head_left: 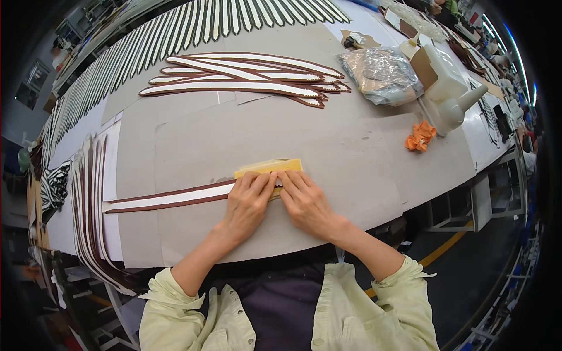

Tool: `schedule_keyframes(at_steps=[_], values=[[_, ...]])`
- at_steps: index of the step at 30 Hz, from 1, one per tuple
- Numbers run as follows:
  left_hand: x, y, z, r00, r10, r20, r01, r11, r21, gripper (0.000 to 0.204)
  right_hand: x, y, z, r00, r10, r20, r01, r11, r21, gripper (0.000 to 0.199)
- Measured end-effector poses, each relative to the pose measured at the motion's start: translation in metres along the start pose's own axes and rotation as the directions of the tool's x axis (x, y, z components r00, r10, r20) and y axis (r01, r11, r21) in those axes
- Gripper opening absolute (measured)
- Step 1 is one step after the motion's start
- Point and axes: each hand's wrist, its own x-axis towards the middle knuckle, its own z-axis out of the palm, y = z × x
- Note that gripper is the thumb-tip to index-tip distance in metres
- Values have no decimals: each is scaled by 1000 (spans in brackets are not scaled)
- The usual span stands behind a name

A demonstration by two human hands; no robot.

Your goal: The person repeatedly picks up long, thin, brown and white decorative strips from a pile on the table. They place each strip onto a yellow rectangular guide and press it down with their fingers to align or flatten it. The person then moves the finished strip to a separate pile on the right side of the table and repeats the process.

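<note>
A long brown strip with a white middle band point(175, 198) lies across the grey work surface, its notched end at a yellow block point(269, 167). My left hand point(248, 202) is closed over the strip near that end, fingertips pressed down beside the block. Against it, my right hand point(307, 202) has its fingers bent and pinched on the very end of the strip. The two hands' fingertips meet there and hide most of the end. A bit of yellow also shows below the fingers, between the hands.
Ahead lies a loose pile of similar strips point(240, 76). More hang over the left edge point(93, 205). Dark-edged white strips point(193, 26) line the far side. At right are a plastic-wrapped bundle point(383, 76), a white bottle with a spout point(451, 111) and an orange scrunchie point(420, 137).
</note>
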Motion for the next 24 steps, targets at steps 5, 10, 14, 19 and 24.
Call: schedule_keyframes(at_steps=[5,10,14,19,24], values=[[-1,0,-3,1000,20,-8,-20,995,95,47,-3,-2,1,996,48,-72,-52,997,-59,27],[-15,-3,-12,997,-76,6,75,989,127,47,-6,-6,4,978,153,-139,-156,988,-9,22],[-17,1,-31,994,-103,18,100,985,140,52,-2,-8,1,948,266,-175,-251,962,104,15],[-30,24,-26,995,-89,50,90,996,-22,52,4,-6,6,920,357,-160,-327,927,184,9],[-26,26,-25,994,-94,56,100,990,-98,58,5,-3,7,894,419,-156,-364,885,291,8]])
